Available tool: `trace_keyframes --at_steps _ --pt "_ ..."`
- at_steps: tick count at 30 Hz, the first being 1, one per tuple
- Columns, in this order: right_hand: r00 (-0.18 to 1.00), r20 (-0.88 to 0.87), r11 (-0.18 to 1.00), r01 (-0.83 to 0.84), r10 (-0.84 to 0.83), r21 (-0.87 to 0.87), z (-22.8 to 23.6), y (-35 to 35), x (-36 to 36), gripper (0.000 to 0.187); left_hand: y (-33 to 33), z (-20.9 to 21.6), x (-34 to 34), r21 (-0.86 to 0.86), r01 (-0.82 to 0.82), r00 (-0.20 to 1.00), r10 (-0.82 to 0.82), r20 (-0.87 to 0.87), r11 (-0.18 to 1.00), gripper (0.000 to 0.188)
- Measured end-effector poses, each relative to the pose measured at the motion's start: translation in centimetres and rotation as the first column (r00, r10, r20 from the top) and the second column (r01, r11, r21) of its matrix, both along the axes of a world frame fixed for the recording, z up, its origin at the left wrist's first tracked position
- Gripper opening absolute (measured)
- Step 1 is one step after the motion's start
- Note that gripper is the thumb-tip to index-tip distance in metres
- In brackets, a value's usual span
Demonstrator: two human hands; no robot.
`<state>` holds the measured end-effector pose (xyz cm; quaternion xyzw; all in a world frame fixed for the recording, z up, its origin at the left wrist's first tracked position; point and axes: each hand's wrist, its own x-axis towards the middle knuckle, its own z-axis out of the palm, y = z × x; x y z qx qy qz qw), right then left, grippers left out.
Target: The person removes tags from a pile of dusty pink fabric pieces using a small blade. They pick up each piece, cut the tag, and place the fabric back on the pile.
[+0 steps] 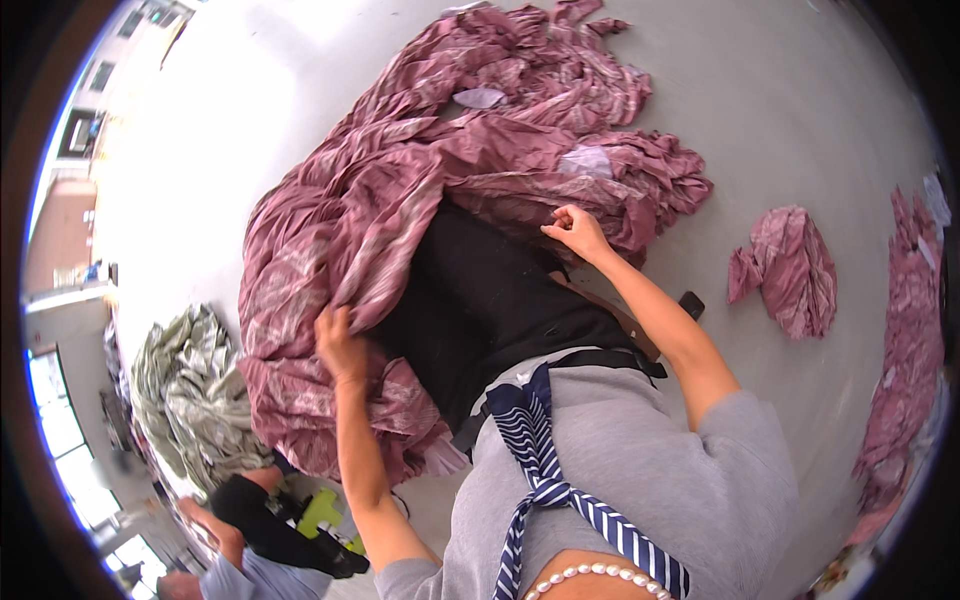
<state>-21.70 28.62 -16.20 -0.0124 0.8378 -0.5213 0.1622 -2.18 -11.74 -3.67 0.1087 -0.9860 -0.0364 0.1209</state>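
Note:
A large heap of dusty-pink patterned fabric lies in folds on the floor before me and over part of my black-clad legs. My left hand is closed on a fold of it, left of my legs. My right hand is raised at the heap's right part, thumb and fingers drawn together; whether anything small is between them I cannot make out. Two pale lilac pieces, one oval and one squarish, lie on the pink folds.
A smaller pink fabric bundle lies to the right, with a dark phone-like object nearer me. More pink fabric runs along the far right. At left are a grey-green fabric pile and another person in a light-blue top.

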Motion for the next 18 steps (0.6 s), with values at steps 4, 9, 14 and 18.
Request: trace_keyframes --at_steps 4,9,14,18 --pt "0.959 -0.281 0.909 0.153 -0.042 0.387 -1.8 3.7 -3.0 0.029 -10.3 8.0 4.3 -0.285 -0.189 0.978 0.156 -0.137 0.939 0.02" --pt "0.988 -0.151 0.649 0.121 -0.009 0.751 -2.7 10.1 -5.4 0.031 -19.9 19.3 12.8 -0.258 -0.882 0.453 0.862 -0.229 0.395 0.035" --pt "0.913 0.276 0.953 0.299 -0.302 0.053 -2.4 12.4 -6.1 0.028 -23.3 12.7 16.0 -0.022 -0.6 0.76 0.578 0.297 0.799 0.06" --pt "0.862 0.32 0.58 0.503 -0.394 -0.641 14.7 10.8 -7.5 0.026 -8.7 10.6 7.9 -0.175 -0.438 0.888 0.394 -0.237 0.882 0.057"
